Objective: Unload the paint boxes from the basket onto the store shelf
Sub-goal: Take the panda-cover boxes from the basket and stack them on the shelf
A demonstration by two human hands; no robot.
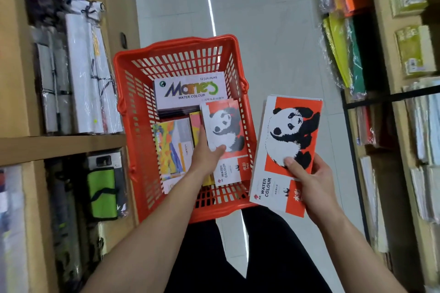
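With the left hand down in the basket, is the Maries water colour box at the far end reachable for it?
Probably yes. The left hand is already inside the basket, resting on a panda box; the Maries box lies just beyond, top face uncovered, nothing lying between them.

An orange plastic basket point(133, 112) sits at frame centre, holding a Maries water colour box point(188, 93), a colourful painted box point(172, 147) and a tilted panda water colour box point(223, 135). Another panda box point(283, 150) is held outside, right of the basket.
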